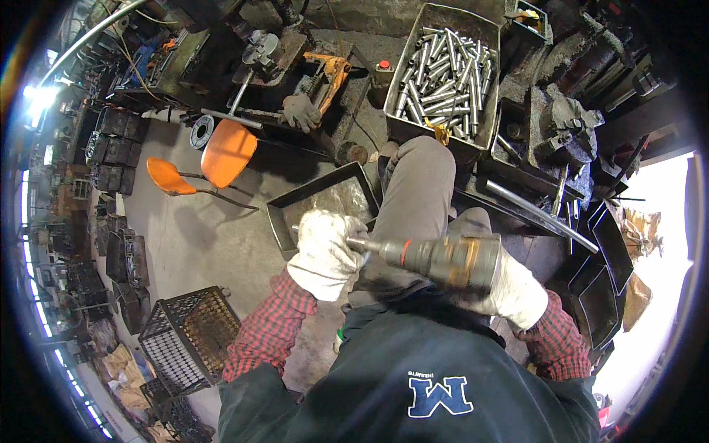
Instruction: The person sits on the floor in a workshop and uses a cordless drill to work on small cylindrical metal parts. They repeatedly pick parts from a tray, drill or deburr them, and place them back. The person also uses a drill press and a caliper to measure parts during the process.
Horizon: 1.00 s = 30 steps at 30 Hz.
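My right hand point(517, 291), in a white work glove, grips a dark cordless drill point(450, 260) across my lap, its front pointing left. The drill body looks slightly blurred, and its handle is mostly hidden below it. My left hand point(325, 252), also white-gloved, is closed around a slim metal piece point(357, 244) at the drill's front end. A short tip sticks out on the far side of that glove; the rest is hidden inside the fingers. An open metal tray point(284, 221) stands on the floor just beyond my left hand.
Ahead, a deep metal bin point(393, 103) holds many shiny cylindrical metal pieces. A long metal bar point(543, 217) lies at the right, near a machine chuck point(572, 122). An orange chair point(229, 153) and a black plastic crate point(177, 351) stand to the left. A grey glove point(301, 112) rests on the machine.
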### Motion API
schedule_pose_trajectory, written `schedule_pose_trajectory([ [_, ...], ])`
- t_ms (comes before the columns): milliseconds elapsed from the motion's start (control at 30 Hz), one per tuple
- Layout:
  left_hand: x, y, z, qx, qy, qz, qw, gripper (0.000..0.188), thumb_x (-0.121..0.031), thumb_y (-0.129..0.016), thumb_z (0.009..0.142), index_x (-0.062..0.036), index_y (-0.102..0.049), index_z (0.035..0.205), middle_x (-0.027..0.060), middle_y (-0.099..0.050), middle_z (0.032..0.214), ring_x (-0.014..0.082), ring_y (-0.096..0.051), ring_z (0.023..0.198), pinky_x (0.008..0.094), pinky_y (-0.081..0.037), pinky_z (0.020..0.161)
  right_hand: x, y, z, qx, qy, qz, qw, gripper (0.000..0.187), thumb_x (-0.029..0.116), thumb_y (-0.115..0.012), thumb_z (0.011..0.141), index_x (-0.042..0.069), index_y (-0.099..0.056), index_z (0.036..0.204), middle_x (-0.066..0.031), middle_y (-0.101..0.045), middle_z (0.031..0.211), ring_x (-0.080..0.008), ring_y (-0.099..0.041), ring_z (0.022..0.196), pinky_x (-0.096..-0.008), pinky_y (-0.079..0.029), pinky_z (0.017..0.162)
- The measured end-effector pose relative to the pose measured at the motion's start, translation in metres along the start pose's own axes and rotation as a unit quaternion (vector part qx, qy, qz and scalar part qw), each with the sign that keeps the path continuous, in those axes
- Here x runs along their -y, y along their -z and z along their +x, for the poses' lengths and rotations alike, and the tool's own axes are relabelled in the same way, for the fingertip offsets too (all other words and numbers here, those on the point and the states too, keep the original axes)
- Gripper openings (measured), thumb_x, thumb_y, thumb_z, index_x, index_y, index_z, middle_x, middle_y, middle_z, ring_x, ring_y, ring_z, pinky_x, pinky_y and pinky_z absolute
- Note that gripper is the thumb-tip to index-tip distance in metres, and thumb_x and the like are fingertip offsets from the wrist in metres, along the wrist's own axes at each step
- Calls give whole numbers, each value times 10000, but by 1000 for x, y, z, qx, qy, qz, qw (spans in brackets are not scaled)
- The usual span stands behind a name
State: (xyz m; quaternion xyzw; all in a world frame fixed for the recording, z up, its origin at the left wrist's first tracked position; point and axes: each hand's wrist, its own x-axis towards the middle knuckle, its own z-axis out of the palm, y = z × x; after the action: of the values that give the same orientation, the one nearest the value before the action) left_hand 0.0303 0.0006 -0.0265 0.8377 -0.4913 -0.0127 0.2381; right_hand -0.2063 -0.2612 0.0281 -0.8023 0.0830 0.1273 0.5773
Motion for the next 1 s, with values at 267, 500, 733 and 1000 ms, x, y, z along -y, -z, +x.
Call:
schedule_pose_trajectory([
  [267,3,-1,6,-4,-4,-30,1000,83,-165,-836,707,-122,-826,777,111,-711,668,332,-711,654,461,-564,685,3,3,3,-22,81,-107,991,660,312,-919,907,168,-704,1514,-66,-736,1480,-309,-659,1402,-433,-488,1235],
  [500,-1,6,2,-20,-15,13,1000,100,-180,-849,726,-126,-819,806,109,-710,694,346,-712,687,484,-555,708,-8,-3,-2,-9,59,-17,998,669,416,-901,932,196,-701,1531,-65,-741,1479,-290,-659,1403,-448,-469,1258],
  [733,-2,9,1,-6,-6,-1,1000,114,-178,-856,727,-137,-813,824,91,-724,707,339,-719,706,489,-554,722,-12,-5,-6,18,-14,138,990,743,414,-945,895,194,-684,1555,-64,-722,1523,-282,-646,1436,-452,-446,1286],
  [1000,-3,7,1,-28,7,38,999,174,-172,-882,706,-134,-829,867,87,-751,741,337,-740,736,487,-569,742,-17,5,5,2,-27,232,972,831,226,-984,868,102,-609,1598,-83,-720,1510,-243,-673,1397,-441,-515,1221],
])
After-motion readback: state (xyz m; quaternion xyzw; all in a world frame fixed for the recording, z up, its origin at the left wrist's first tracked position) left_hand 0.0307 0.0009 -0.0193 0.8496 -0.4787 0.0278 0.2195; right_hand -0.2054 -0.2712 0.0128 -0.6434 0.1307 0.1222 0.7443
